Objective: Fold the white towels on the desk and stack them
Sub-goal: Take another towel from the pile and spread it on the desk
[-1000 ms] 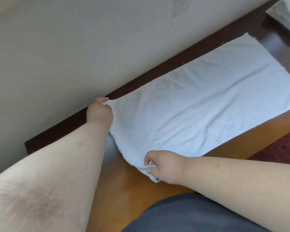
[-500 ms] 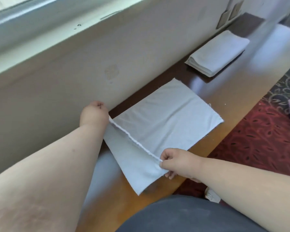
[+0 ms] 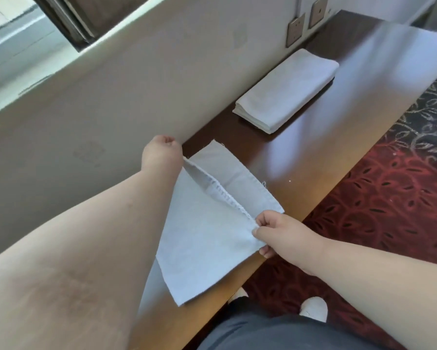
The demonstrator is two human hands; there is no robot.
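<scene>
A white towel (image 3: 204, 238) lies half lifted on the brown desk (image 3: 333, 147), with its raised edge carried over the part that lies flat. My left hand (image 3: 161, 151) pinches the far corner of that edge near the wall. My right hand (image 3: 275, 231) pinches the near corner by the desk's front edge. The lifted edge runs taut between both hands. A stack of folded white towels (image 3: 285, 89) sits farther along the desk beside the wall.
A beige wall (image 3: 111, 97) with two socket plates (image 3: 305, 21) runs along the desk's far side. Red patterned carpet (image 3: 389, 210) lies to the right below the desk edge. My white shoes (image 3: 313, 308) and dark trousers show at the bottom.
Both hands have carried the towel's left edge up and over to the right, so the flat part has shrunk. The view has swung to show the folded stack.
</scene>
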